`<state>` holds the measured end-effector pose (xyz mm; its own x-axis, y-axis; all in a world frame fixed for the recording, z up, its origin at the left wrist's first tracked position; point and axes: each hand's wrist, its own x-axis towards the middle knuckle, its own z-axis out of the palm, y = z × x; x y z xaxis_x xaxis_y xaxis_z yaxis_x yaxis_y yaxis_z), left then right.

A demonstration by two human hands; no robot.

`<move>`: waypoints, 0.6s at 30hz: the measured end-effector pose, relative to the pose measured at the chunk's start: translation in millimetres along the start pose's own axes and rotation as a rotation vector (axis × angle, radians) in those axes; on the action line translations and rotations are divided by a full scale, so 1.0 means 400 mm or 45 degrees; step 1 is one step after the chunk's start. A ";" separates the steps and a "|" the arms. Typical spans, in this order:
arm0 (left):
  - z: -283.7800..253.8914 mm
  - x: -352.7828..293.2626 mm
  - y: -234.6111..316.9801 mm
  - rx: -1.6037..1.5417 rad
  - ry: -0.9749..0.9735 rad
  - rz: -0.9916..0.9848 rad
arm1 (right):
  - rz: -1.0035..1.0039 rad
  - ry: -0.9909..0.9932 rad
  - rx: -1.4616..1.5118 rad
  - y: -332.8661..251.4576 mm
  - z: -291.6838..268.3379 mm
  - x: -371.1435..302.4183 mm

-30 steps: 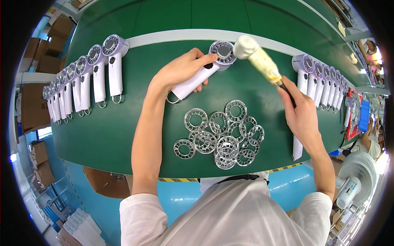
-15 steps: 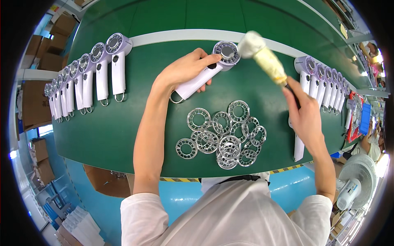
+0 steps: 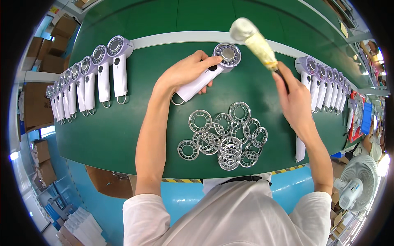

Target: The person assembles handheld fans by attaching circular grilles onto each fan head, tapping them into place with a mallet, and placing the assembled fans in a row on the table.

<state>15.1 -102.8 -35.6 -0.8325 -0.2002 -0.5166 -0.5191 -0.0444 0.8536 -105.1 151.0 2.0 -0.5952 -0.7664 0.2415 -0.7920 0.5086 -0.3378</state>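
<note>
My left hand (image 3: 185, 70) is wrapped round the white handle of a handheld fan (image 3: 200, 86), its thumb up by the round head. A silver slotted ring and a grey centre show on that head, which points away from me to the right. Raised above the table, my right hand (image 3: 294, 100) grips the dark handle of a mallet (image 3: 258, 46) with a whitish, rounded head and a yellowish wrapped neck. The mallet's head is apart from the fan, beyond it to the right. Nearer me lies a loose pile of shiny silver slotted rings (image 3: 208, 143), several overlapping.
Rows of handheld fans stand at the left (image 3: 103, 84) and right (image 3: 315, 84) of the green table (image 3: 102, 139). Another white handle (image 3: 300, 149) lies by my right forearm. A blue bin (image 3: 365, 119) sits far right, and a white floor fan (image 3: 357, 184) stands behind it.
My right hand and the mallet have moved up and to the left, farther from the fan's head. My left hand keeps its hold on the handheld fan, almost unmoved.
</note>
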 end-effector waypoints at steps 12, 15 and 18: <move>-0.021 -0.032 -0.001 0.167 0.272 0.199 | 0.283 0.178 0.225 0.052 -0.087 -0.076; -0.082 -0.063 -0.034 0.134 0.716 0.279 | 0.583 0.491 0.376 0.137 -0.125 -0.210; -0.136 -0.054 -0.103 0.904 1.417 0.394 | 0.763 0.759 0.404 0.264 -0.178 -0.396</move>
<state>65.0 -149.9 -56.1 -0.5108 -0.8039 0.3048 -0.6096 0.5887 0.5310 -104.2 353.8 -7.2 -0.9378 -0.0321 0.3456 -0.3038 0.5574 -0.7727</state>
